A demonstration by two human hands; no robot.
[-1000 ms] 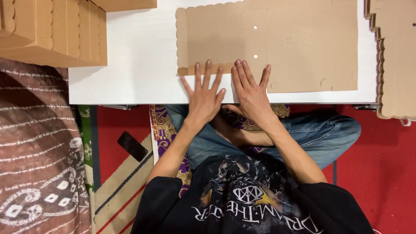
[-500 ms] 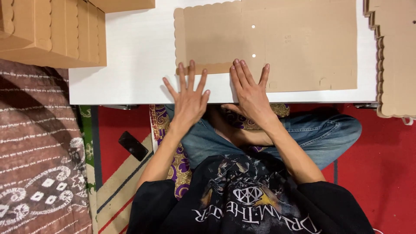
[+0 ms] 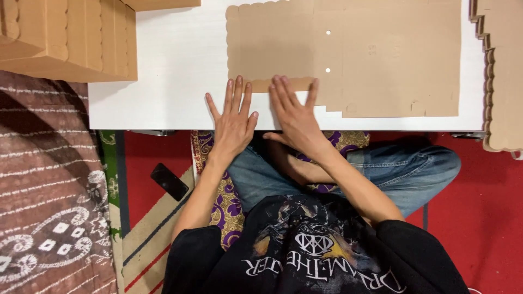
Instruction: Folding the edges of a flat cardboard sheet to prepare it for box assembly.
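Where they lay apart, left hand (image 3: 233, 121) and right hand (image 3: 293, 118) now sit closer.

A flat brown cardboard box blank (image 3: 348, 54) is lying on the white table (image 3: 174, 81); folded brown boxes (image 3: 65, 38) are standing far left; a dark phone screen (image 3: 168, 182) is lying on the rug.

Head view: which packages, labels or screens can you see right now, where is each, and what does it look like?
Flat box blank: tan cardboard sheet, scalloped left edge, on the white table; left hand and right hand press its near edge.
Folded boxes: tan row, top left.
Blank stack: tan sheets with stepped edges, right edge.
Phone: black rectangle with dark screen, on the rug at lower left.
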